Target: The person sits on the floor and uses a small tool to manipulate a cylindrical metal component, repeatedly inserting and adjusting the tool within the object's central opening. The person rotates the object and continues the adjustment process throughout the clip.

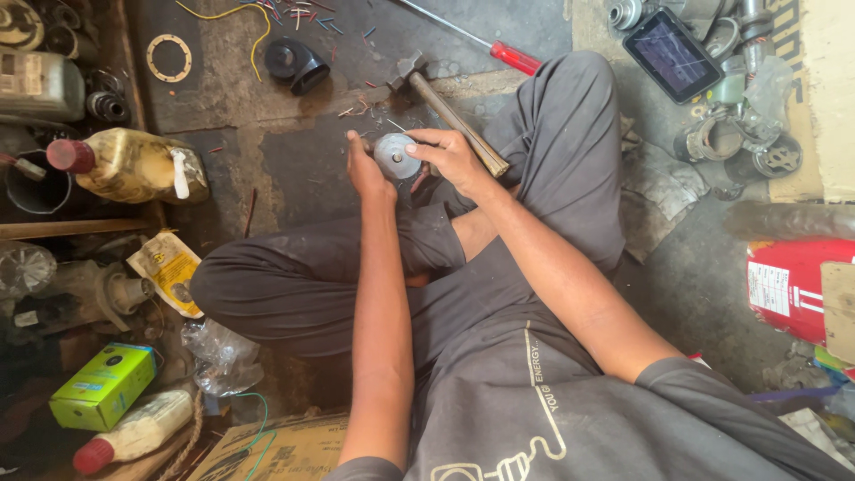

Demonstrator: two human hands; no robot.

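Left hand (363, 169) and right hand (452, 158) both pinch round metal disc part (396, 157) over lap, fingers curled on rim. Hammer (450, 111) lies untouched on floor (267, 151) just beyond; work seems mid-way.

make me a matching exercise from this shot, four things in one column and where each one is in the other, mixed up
Things:
1. round metal part
2. hammer
3. screwdriver with red handle
4. green box

Places:
A. on the floor at the lower left, next to a white bottle with a red cap
B. held between the left hand and the right hand
C. on the floor at the top, beyond the knee
D. lying on the floor just past the right hand, head towards the top

Pairs: 1-B, 2-D, 3-C, 4-A
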